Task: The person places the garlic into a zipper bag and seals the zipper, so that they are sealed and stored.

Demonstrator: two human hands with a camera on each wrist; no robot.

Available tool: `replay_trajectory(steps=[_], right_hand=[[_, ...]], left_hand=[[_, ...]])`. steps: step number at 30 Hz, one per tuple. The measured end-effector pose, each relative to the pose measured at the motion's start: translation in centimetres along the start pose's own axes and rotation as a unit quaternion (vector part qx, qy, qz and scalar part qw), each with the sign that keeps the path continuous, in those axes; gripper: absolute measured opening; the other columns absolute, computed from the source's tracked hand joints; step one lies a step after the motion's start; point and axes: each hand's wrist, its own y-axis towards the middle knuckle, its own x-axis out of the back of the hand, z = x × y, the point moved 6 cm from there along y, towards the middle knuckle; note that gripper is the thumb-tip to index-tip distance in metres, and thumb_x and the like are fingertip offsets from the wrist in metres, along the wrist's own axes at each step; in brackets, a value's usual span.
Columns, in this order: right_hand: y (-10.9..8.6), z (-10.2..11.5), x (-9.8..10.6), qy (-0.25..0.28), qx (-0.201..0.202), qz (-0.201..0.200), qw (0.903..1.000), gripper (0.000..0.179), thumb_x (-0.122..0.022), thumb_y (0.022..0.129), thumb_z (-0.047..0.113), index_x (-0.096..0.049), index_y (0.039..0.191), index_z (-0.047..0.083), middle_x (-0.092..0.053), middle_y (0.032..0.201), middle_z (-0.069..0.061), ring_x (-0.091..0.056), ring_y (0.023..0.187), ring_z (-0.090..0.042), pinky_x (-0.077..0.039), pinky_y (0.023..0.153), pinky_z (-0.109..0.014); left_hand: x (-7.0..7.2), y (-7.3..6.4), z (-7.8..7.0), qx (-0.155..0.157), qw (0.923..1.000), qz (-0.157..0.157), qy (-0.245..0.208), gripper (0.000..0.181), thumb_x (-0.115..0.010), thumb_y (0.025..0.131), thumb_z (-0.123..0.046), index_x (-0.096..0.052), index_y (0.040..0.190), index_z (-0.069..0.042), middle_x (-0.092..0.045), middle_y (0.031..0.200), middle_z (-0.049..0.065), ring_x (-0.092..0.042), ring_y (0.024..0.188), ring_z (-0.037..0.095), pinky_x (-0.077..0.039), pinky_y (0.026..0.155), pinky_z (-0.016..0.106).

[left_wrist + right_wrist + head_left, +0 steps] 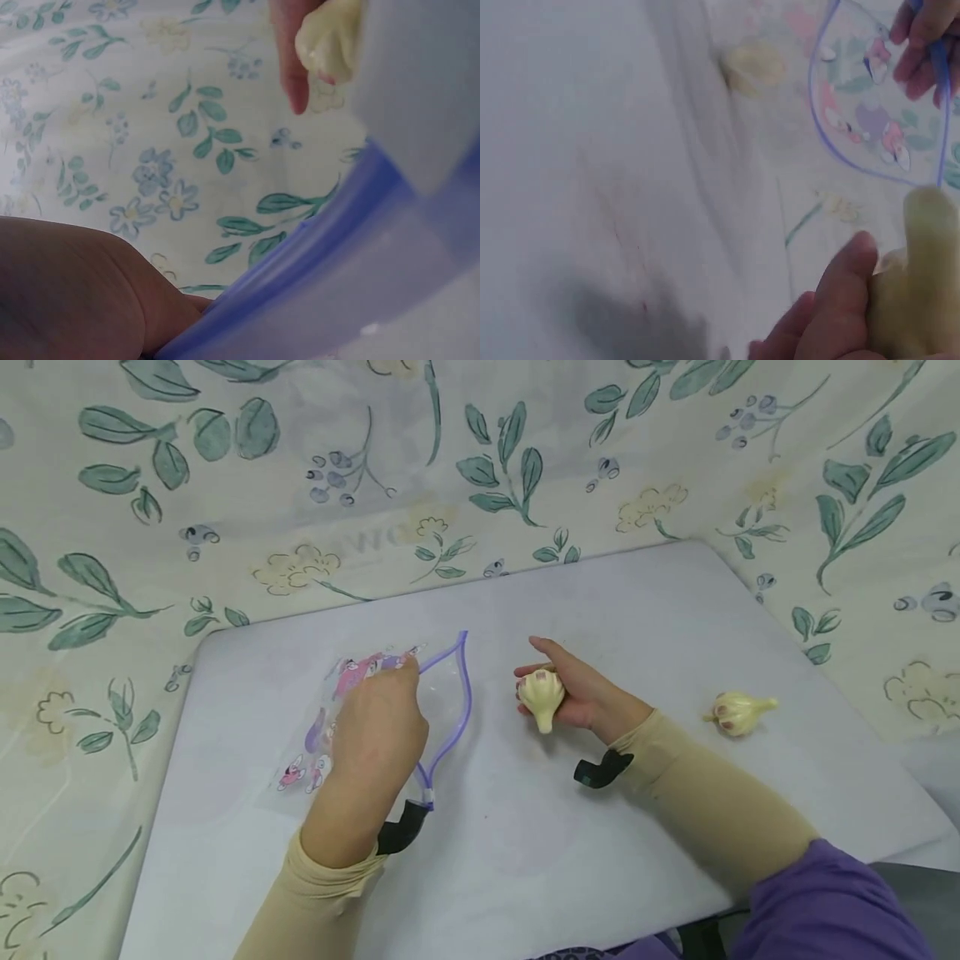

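My left hand (378, 718) pinches one side of the rim of a clear zip bag (448, 693) printed with pink and purple cartoon figures. The bag's purple zip edge (821, 131) is spread apart, its mouth facing my right hand (592, 693). That hand holds a cream-coloured garlic bulb (542, 692), stem pointing down toward me in the head view. A gap separates this bulb from the bag. Farther right, a second garlic bulb (741, 713) lies on its side on the white table. Part of the bag is hidden behind my left hand.
The white table (525, 852) ends at its back edge against a hanging floral cloth (420, 460). A black wrist mount (403, 828) sits by my left wrist, another (603, 770) by my right.
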Motion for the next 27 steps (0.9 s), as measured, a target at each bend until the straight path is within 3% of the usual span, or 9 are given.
replay_trajectory(steps=[3, 8, 12, 15, 17, 20, 27], right_hand=[[0.2, -0.5, -0.4, 0.000, 0.018, 0.028, 0.9994, 0.070, -0.062, 0.087, 0.044, -0.038, 0.137, 0.001, -0.049, 0.113, -0.012, -0.054, 0.097, -0.027, -0.054, 0.077, -0.038], [0.2, -0.7, -1.5, -0.060, 0.071, 0.108, 0.9898, 0.037, -0.052, 0.093, 0.011, -0.043, 0.128, -0.001, -0.052, 0.112, -0.010, -0.058, 0.097, -0.023, -0.055, 0.076, -0.034], [-0.1, -0.5, -2.1, -0.125, 0.110, 0.128, 0.9776, 0.032, -0.057, 0.091, 0.008, -0.053, 0.120, -0.004, -0.058, 0.108, -0.009, -0.060, 0.090, -0.017, -0.055, 0.074, -0.032], [-0.9, 0.0, -2.9, -0.185, 0.155, 0.122, 0.9627, 0.034, -0.064, 0.086, 0.009, -0.058, 0.117, -0.003, -0.060, 0.106, -0.009, -0.059, 0.090, -0.016, -0.055, 0.075, -0.031], [-1.6, 0.4, -3.8, -0.232, 0.189, 0.109, 0.9479, 0.037, -0.069, 0.082, 0.009, -0.060, 0.116, -0.002, -0.062, 0.107, -0.009, -0.058, 0.090, -0.016, -0.054, 0.076, -0.029], [-2.8, 0.8, -5.2, -0.304, 0.243, 0.087, 0.9170, 0.040, -0.076, 0.075, 0.008, -0.064, 0.113, 0.002, -0.064, 0.105, -0.010, -0.058, 0.089, -0.017, -0.054, 0.073, -0.027], [-4.4, 0.1, -8.5, -0.440, 0.341, 0.082, 0.8270, 0.046, -0.086, 0.066, 0.022, -0.068, 0.108, 0.017, -0.066, 0.101, -0.001, -0.060, 0.083, -0.016, -0.055, 0.066, -0.029]], left_hand=[[0.0, 0.1, -0.2, -0.006, 1.0000, -0.002, 0.001, 0.054, -0.050, 0.079, 0.009, -0.050, 0.133, 0.001, -0.066, 0.111, 0.021, -0.064, 0.093, 0.039, -0.054, 0.073, 0.047], [0.2, 0.2, -0.4, -0.015, 0.9998, -0.011, 0.004, 0.052, -0.051, 0.078, 0.009, -0.054, 0.129, 0.003, -0.067, 0.107, 0.022, -0.065, 0.092, 0.039, -0.054, 0.074, 0.047], [0.1, 0.1, -0.4, -0.013, 0.9999, -0.007, 0.002, 0.052, -0.051, 0.078, 0.010, -0.053, 0.130, 0.003, -0.067, 0.108, 0.022, -0.064, 0.094, 0.040, -0.054, 0.076, 0.047], [0.1, 0.1, -0.4, -0.010, 0.9999, -0.007, -0.001, 0.053, -0.050, 0.079, 0.010, -0.053, 0.131, 0.003, -0.066, 0.111, 0.021, -0.064, 0.096, 0.039, -0.054, 0.077, 0.047], [0.1, 0.0, -0.3, -0.008, 0.9999, -0.008, -0.002, 0.053, -0.050, 0.079, 0.011, -0.053, 0.131, 0.003, -0.066, 0.113, 0.021, -0.064, 0.098, 0.039, -0.054, 0.077, 0.048], [0.1, 0.0, -0.3, -0.004, 1.0000, -0.005, 0.000, 0.052, -0.051, 0.079, 0.009, -0.053, 0.131, 0.002, -0.066, 0.114, 0.021, -0.063, 0.099, 0.040, -0.053, 0.079, 0.048], [-0.1, 0.0, -0.2, 0.006, 1.0000, 0.004, 0.003, 0.053, -0.057, 0.079, 0.007, -0.052, 0.131, 0.002, -0.065, 0.115, 0.021, -0.063, 0.098, 0.040, -0.054, 0.079, 0.048]])
